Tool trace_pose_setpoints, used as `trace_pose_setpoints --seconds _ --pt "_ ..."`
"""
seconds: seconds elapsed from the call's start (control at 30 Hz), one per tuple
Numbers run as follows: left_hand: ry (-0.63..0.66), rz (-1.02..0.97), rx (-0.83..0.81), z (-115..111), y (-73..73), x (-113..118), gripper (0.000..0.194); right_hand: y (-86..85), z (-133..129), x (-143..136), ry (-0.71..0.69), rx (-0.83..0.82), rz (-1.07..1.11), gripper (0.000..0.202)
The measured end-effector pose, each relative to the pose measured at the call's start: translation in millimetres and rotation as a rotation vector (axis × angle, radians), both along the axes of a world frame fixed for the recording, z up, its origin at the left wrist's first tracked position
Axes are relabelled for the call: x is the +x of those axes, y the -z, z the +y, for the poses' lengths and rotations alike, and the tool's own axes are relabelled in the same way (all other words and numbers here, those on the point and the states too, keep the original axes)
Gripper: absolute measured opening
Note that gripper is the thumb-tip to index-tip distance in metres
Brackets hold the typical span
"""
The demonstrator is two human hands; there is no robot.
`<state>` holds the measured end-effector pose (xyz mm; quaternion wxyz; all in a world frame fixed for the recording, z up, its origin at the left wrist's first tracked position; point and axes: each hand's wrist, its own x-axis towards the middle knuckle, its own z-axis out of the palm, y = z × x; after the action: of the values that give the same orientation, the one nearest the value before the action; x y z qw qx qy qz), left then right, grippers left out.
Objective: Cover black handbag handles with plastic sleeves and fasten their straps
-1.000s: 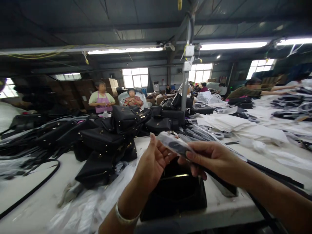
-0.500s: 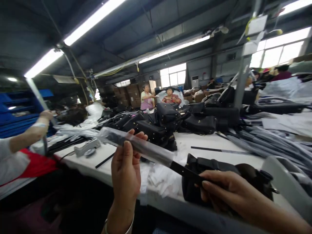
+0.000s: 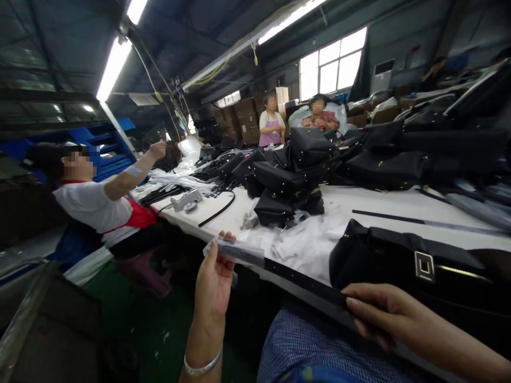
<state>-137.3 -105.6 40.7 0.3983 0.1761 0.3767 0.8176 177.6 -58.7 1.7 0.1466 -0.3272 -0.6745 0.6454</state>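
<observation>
Locate black strap (image 3: 297, 277) at lower centre of the frame, partly inside clear plastic sleeve (image 3: 248, 253). Pinched through the sleeve in left hand (image 3: 213, 284), on the bare length in right hand (image 3: 381, 313). Probably light and pliable; grip on the bare length, avoiding likely slippery film.

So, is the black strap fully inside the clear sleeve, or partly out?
Partly out: the clear sleeve covers the part at the left hand; the black strap is bare toward the right hand.
</observation>
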Motion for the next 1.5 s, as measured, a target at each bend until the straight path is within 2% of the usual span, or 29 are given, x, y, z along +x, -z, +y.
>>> trace_pose_setpoints --seconds 0.17,0.27,0.37,0.47,0.53,0.6,0.67,0.73,0.77,0.8,0.83,0.87,0.93,0.97,1.0,1.13,1.27,1.5 --pt "0.137 -0.061 -0.203 -15 48.6 21 0.018 33.7 -2 -15 -0.041 -0.119 0.05 0.038" --pt "0.222 -0.096 -0.312 -23 72.0 46 0.023 50.6 -3 -31 -0.034 -0.221 0.08 0.048" --pt "0.237 -0.111 -0.402 -28 87.1 68 0.025 61.2 -6 -45 -0.056 -0.282 0.116 0.057" --pt "0.242 -0.006 -0.471 -33 94.9 74 0.023 64.8 -6 -52 -0.062 -0.279 0.115 0.042" --pt "0.328 0.231 -0.553 -37 95.7 68 0.023 64.1 -5 -51 -0.057 -0.265 0.104 0.04" --pt "0.387 0.613 -0.644 -40 92.0 57 0.038 62.2 -2 -49 -0.064 -0.247 0.098 0.042" --pt "0.298 1.029 -0.666 -39 84.4 49 0.044 60.1 2 -47 -0.088 -0.233 0.086 0.043" --pt "0.184 1.341 -0.554 -34 75.3 47 0.033 58.2 4 -48 -0.129 -0.223 0.067 0.044" --pt "0.206 1.448 -0.461 -30 71.4 49 0.028 57.4 5 -48 -0.152 -0.217 0.057 0.044" --pt "0.303 1.52 -0.361 -25 68.7 52 0.029 56.8 5 -49 -0.172 -0.211 0.052 0.043" --pt "0.457 1.549 -0.275 -20 67.4 55 0.032 56.3 6 -50 -0.188 -0.207 0.05 0.043" --pt "0.644 1.539 -0.222 -16 67.6 58 0.033 56.2 7 -50 -0.201 -0.205 0.051 0.043" --pt "0.973 1.428 -0.227 -10 72.0 59 0.031 58.1 9 -48 -0.217 -0.204 0.062 0.042" --pt "1.067 1.358 -0.271 -9 75.6 58 0.031 60.6 11 -46 -0.213 -0.2 0.064 0.041" --pt "1.109 1.301 -0.326 -8 79.6 55 0.031 64.3 13 -42 -0.197 -0.194 0.061 0.041" --pt "1.038 1.213 -0.53 -10 92.1 35 0.027 88.8 20 -29 -0.031 -0.187 0.006 0.043" --pt "1.051 1.161 -0.629 -15 93.7 21 0.03 111.6 19 -30 0.152 -0.286 0.016 0.048" --pt "1.059 1.044 -0.696 -24 89.3 15 0.032 123.2 11 -44 0.198 -0.427 0.098 0.047"
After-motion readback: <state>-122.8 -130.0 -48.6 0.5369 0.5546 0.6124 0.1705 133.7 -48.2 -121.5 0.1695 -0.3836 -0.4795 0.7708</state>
